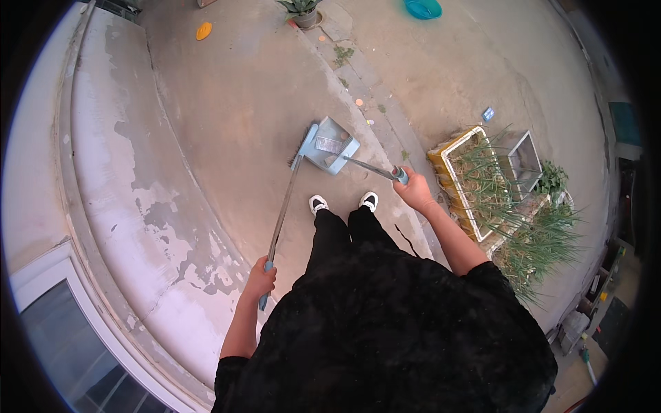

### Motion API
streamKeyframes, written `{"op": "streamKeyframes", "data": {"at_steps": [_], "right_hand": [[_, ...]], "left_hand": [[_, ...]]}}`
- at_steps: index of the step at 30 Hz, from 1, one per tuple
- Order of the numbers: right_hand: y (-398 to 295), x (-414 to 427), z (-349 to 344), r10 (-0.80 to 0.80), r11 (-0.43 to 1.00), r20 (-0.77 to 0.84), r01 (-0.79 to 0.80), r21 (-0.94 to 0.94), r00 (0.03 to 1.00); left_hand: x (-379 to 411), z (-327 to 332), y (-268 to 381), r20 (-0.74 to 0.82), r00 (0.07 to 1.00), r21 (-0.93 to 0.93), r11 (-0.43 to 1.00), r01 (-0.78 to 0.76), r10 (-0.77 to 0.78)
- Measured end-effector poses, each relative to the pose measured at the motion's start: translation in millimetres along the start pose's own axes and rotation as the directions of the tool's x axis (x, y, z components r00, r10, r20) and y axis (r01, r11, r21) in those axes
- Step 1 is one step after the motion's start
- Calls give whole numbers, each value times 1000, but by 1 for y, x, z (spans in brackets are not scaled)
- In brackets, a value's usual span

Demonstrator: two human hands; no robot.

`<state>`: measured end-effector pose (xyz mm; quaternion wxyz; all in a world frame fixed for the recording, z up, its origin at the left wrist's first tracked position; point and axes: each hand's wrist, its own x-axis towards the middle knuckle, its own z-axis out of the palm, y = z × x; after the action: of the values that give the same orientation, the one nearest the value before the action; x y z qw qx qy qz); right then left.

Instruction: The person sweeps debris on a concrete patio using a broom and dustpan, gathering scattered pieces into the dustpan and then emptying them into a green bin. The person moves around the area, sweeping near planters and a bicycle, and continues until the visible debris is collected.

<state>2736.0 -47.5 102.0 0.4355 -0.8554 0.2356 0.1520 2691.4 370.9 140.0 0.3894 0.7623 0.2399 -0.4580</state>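
My left hand grips the handle of a broom, whose light blue head stands against the left edge of a dustpan. Dark bristles show along the head's outer side. In my right hand is the grip of the dustpan's long metal handle. The light blue pan rests on the concrete ahead of my shoes. Inside it lie a pale rectangular piece of litter that bears writing and a small round orange-brown piece.
To my right, grasslike plants grow in a yellow-sided foam box, beside a grey bin. A blue packet lies beyond. Ahead are a potted plant, a teal basin and a yellow object. A peeling wall runs along the left.
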Motion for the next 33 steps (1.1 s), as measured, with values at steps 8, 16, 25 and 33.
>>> {"op": "streamKeyframes", "data": {"at_steps": [8,16,25,33], "right_hand": [[57,-35,-71,132,952,-199,-69,298,971],[79,10,-138,184,953,-325,-88,289,928],[61,112,-213,277,935,-369,-161,315,887],[32,214,-272,271,951,-305,-206,229,913]], "left_hand": [[31,30,107,20,999,-229,972,44,-40],[74,51,182,109,994,-305,952,20,14],[149,76,302,103,993,-276,961,-21,51],[196,93,397,51,992,-225,969,-100,114]]}}
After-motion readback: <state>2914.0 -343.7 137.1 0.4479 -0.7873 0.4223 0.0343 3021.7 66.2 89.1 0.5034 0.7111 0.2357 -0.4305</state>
